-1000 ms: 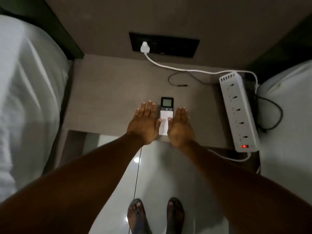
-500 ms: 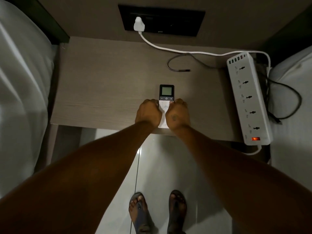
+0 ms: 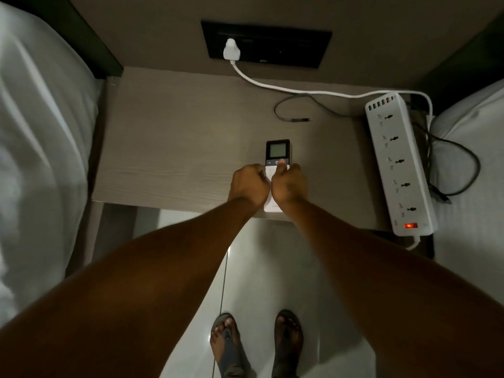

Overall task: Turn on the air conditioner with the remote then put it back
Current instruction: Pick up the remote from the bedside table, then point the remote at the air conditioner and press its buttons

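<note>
Dim counter carries the remote; left hand and right hand clench around it, hiding its lower half; power strip at three o'clock.

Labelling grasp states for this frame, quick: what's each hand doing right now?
Left hand: closed, gripping the left side of the AC remote.
Right hand: closed on the remote's right side, thumb up by the power button.
</note>
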